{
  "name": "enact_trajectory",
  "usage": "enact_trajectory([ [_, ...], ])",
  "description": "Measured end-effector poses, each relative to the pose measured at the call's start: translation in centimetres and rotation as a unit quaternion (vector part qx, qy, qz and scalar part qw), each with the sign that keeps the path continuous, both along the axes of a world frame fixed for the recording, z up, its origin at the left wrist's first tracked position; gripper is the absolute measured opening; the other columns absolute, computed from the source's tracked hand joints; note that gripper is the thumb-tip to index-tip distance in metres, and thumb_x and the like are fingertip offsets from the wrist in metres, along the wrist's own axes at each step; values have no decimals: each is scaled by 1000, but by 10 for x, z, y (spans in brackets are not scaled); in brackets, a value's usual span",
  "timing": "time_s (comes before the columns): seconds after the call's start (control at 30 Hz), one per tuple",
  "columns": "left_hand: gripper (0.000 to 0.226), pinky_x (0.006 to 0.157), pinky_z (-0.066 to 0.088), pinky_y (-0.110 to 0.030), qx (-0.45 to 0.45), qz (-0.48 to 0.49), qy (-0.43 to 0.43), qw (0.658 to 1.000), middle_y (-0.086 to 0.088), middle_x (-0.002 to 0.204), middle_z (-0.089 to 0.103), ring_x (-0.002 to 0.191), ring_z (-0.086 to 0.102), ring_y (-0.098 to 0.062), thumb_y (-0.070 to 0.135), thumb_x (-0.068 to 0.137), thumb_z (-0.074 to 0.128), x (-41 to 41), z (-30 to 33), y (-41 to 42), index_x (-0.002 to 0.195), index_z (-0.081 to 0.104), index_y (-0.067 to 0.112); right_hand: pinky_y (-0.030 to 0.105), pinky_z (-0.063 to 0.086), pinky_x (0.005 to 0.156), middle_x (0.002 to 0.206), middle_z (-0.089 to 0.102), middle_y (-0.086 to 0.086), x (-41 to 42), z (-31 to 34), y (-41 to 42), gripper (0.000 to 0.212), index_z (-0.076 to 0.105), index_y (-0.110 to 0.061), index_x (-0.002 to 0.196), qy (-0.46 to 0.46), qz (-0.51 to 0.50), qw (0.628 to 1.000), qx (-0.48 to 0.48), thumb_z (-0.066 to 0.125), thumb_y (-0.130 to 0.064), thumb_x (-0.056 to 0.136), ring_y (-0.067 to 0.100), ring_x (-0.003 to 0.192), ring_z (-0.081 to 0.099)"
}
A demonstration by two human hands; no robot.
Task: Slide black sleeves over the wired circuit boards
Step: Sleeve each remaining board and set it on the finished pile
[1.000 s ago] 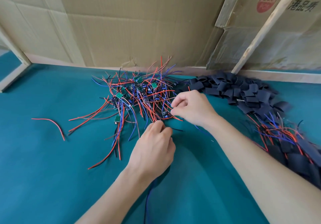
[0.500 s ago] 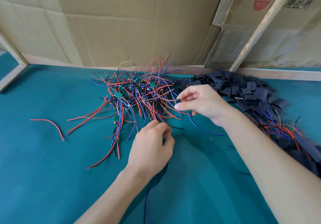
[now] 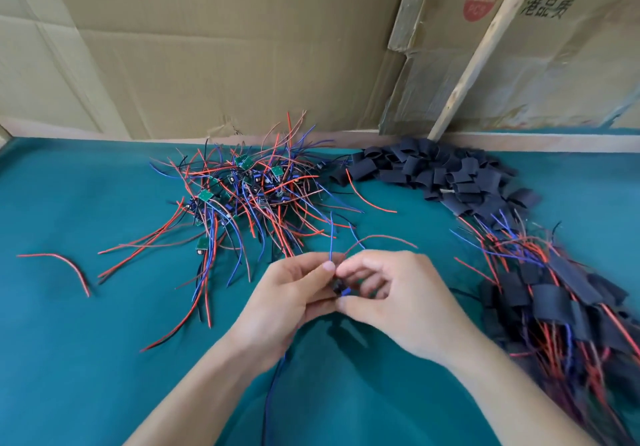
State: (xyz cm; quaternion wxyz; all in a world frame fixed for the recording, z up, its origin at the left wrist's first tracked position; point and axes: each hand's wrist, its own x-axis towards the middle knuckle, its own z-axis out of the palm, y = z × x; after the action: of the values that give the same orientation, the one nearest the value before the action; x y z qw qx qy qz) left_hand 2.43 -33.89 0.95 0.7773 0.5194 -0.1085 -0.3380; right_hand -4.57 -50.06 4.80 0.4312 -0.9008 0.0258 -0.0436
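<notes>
Now both hands meet low over the teal surface (image 3: 86,359). The left hand (image 3: 291,303) has its grip closed, thumb and fingers pinching a small dark wired circuit board (image 3: 340,289), whose blue wire stands up between the hands. The right hand (image 3: 398,303) curls in from the other side, its fingertips pinching the same piece. Whether a sleeve is on it, I cannot tell. Behind them lies a tangle of red and blue wired boards (image 3: 249,189), with a heap of black sleeves (image 3: 446,175) near the cardboard wall (image 3: 214,47). Sleeved boards (image 3: 554,300) pile at the right. One loose red wire (image 3: 65,265) lies well apart at the left.
</notes>
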Motion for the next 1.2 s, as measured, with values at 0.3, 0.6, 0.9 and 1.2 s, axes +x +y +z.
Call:
enact_trajectory([
  [0.3, 19, 74, 61, -31, 26, 40, 1, 999, -18, 96, 76, 91, 76, -34, -2, 95, 61, 3, -6, 1, 110, 70, 1, 29, 55, 90, 87, 77, -11, 73, 56, -122, 12, 74, -32, 80, -24, -219, 952, -214, 80, -22, 78, 17, 96, 71],
  [0.6, 21, 89, 61, -42, 30, 16, 0, 999, -15, 87, 72, 93, 75, -40, 0, 97, 59, 6, -3, 4, 102, 78, 7, 34, 42, 79, 115, 69, 20, 111, 18, -184, 33, 74, -14, 89, 90, -372, 887, -260, 90, -39, 74, 38, 113, 61],
  [0.9, 27, 82, 60, -35, 23, -3, 10, 1000, -15, 85, 69, 91, 74, -38, -4, 98, 50, 9, -2, 6, 101, 76, 1, 39, 52, 87, 113, 70, 18, 106, 10, -189, 24, 74, -17, 98, 35, -422, 871, -248, 84, -28, 79, 40, 113, 62],
  [1.2, 26, 82, 61, -53, 18, 9, 16, 1000, -4, 71, 61, 68, 70, -32, 5, 99, 53, 8, 7, 6, 110, 63, -16, 39, 52, 85, 119, 67, 18, 107, 19, -184, 31, 72, -19, 106, 15, -455, 862, -223, 82, -21, 77, 39, 115, 61],
])
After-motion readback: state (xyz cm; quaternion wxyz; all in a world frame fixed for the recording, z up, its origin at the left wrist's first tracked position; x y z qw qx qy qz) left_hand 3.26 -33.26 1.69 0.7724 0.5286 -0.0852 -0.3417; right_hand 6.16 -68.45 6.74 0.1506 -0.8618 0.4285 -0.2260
